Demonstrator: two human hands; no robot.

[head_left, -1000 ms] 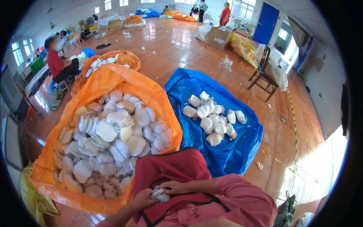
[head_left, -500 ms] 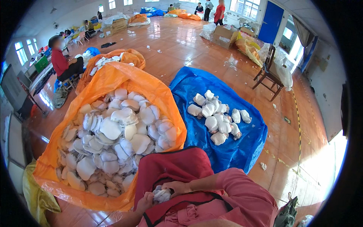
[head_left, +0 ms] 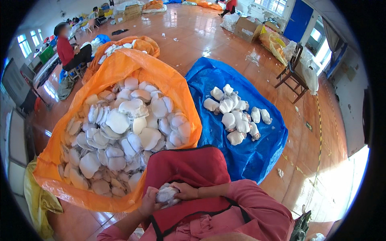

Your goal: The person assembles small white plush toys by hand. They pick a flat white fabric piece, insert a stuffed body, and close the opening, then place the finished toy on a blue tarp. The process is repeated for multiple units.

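Over the red apron (head_left: 189,164) on my lap, both hands work on a crumpled white and grey fabric piece (head_left: 167,195). My left hand (head_left: 149,201) grips its left side, fingers bent around the edge. My right hand (head_left: 185,191) is closed on the right side, with some fingertips hidden by the cloth. To the left, an open orange sack (head_left: 169,72) is full of flat, rounded white pads (head_left: 118,121), many stacked together. On a blue sheet (head_left: 257,160) to the right lie several plump white fabric bundles (head_left: 229,120).
A second orange sack (head_left: 146,45) of white pieces stands behind the first. A person in red (head_left: 66,50) sits at the far left. A wooden chair (head_left: 292,74), cardboard box (head_left: 246,29) and yellow sack (head_left: 273,42) stand at the far right. Yellow plastic (head_left: 36,201) lies near left.
The view has tipped downward, so the far room sits higher. My hands have risen slightly onto the apron, and more of the fabric piece and my left forearm shows.
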